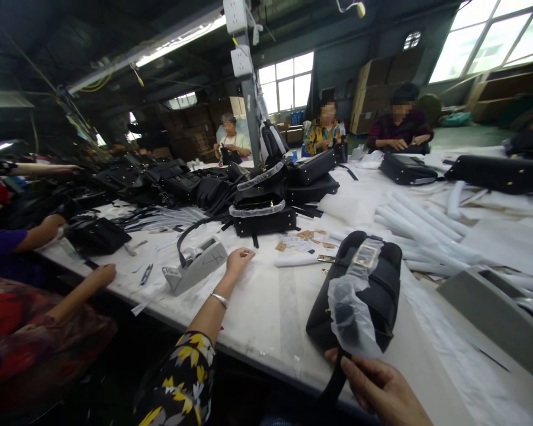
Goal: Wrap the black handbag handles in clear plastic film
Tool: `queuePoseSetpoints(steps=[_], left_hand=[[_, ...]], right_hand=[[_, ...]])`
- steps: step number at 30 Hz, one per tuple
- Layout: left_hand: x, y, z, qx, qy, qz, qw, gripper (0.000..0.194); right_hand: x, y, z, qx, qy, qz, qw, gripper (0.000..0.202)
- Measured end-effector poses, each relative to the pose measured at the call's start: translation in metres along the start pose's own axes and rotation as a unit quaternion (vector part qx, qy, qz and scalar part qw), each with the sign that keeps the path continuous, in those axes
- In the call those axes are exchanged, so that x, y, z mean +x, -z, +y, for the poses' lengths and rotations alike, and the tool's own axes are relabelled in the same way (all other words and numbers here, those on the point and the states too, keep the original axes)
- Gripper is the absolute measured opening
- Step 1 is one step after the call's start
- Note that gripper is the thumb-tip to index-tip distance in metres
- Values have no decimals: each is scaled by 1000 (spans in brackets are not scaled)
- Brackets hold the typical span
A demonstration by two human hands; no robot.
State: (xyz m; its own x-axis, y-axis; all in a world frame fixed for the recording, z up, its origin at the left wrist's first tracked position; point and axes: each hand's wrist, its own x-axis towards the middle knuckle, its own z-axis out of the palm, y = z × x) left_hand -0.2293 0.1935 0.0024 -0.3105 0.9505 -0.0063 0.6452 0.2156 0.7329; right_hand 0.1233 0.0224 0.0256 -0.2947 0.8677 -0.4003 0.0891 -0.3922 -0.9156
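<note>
In the head view a black handbag stands at the right front of the table. White translucent wrapping covers part of it, with a gold buckle showing underneath. At its near end my right hand pinches the bag's black strap between thumb and fingers. My left hand, below a silver bracelet and a flowered sleeve, is stretched out over the table with its fingertips drawn together. Whatever they hold is too small to make out. Just left of that hand is a grey tape dispenser.
Black bags are stacked beyond my left hand. White rolled tubes and another grey dispenser lie at right. Small brown pieces are scattered mid-table. A co-worker's hand is at left; several people sit across the table.
</note>
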Motion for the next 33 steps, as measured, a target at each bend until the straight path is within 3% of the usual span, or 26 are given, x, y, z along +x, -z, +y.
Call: queuePoseSetpoints(steps=[3, 7, 9, 11, 14, 17, 20, 24, 28, 33], left_hand=[[-16, 17, 6, -43, -40, -66, 996, 38], [-52, 42, 3, -35, -63, -259, 963, 57], [-61, 46, 0, -4, -53, -316, 947, 60], [-58, 41, 0, 32, -37, -301, 952, 47], [-35, 20, 6, 85, -7, -177, 980, 33], [-9, -5, 13, 123, 20, -71, 990, 30], [6, -17, 18, 129, 32, -40, 990, 32], [7, -12, 27, 79, 1, -35, 996, 29], [-26, 3, 46, -22, -66, -22, 997, 27], [-120, 13, 70, -151, -100, -79, 980, 54]], right_hand=[[1, 2, 2, -3, 6, -10, 1000, 70], [3, 4, 4, 6, 10, -21, 1000, 75], [2, 3, 3, 12, 9, -21, 1000, 75], [1, 2, 2, 15, 16, -14, 1000, 72], [1, 1, 1, 6, 31, -17, 999, 67], [3, 1, 2, 0, 38, -31, 999, 68], [7, 2, 6, -2, 48, -39, 998, 67], [8, 3, 10, 4, 60, -46, 997, 61], [6, 5, 8, 10, 73, -66, 995, 58], [-3, -1, -4, 10, 79, -55, 995, 55]])
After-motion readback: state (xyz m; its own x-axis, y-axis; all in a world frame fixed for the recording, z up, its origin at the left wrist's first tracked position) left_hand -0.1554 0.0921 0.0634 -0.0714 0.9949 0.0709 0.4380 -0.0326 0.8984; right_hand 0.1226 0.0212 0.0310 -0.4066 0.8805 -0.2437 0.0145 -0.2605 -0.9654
